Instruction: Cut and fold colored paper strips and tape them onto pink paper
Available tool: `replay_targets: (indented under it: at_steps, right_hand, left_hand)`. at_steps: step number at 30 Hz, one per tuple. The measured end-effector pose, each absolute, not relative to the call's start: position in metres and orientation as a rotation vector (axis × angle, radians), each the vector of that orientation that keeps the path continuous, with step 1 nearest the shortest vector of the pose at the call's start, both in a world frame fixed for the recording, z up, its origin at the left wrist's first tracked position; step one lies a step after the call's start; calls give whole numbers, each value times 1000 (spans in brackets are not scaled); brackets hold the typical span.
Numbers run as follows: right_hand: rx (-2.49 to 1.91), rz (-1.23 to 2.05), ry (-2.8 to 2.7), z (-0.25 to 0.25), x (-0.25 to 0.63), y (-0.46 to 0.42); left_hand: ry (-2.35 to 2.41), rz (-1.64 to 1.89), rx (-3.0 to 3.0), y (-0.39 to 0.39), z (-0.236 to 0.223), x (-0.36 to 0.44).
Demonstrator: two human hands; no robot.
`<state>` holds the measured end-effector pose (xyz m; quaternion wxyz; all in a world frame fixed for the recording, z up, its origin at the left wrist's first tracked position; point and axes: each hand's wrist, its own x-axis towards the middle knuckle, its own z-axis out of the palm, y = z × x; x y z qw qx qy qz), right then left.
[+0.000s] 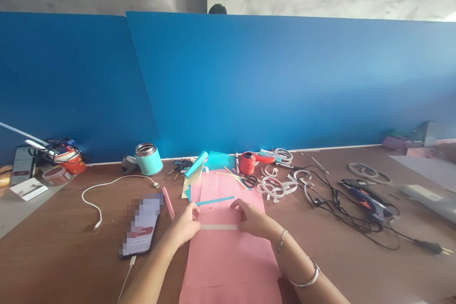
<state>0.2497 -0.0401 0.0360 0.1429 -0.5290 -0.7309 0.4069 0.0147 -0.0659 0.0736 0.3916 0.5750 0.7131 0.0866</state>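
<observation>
Brown desk (71, 266); left hand (185, 224) and right hand (254, 221), fingers narrowed, apparently holding white strip (219, 227) across pink paper (231, 266); strip placed, attachment unclear; blue strip (215, 200), farther, looks loose.

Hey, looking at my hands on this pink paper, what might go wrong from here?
The white strip spans the gap between your left hand and right hand, so uneven pressure might skew it on the pink paper. The blue strip lies just beyond, near your left fingertips, and could get brushed aside. Your phone sits close beside your left forearm; a sideways sweep might nudge it.
</observation>
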Motion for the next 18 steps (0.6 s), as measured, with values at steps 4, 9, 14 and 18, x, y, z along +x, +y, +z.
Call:
replay_targets:
  at_steps: [4, 9, 14, 18]
  right_hand:
    - [-1524, 1200, -2111, 37, 250, -39]
    - [-1519, 1219, -2116, 37, 250, -38]
    - [-1533, 1227, -2133, 37, 250, -38]
    - [-1516, 1225, -2150, 35, 251, -37]
  left_hand:
    - [1820, 251, 1473, -68, 77, 16]
    - [1827, 281, 1517, -67, 74, 15]
    - [1853, 271, 1554, -67, 73, 15]
    - [1844, 277, 1558, -67, 74, 15]
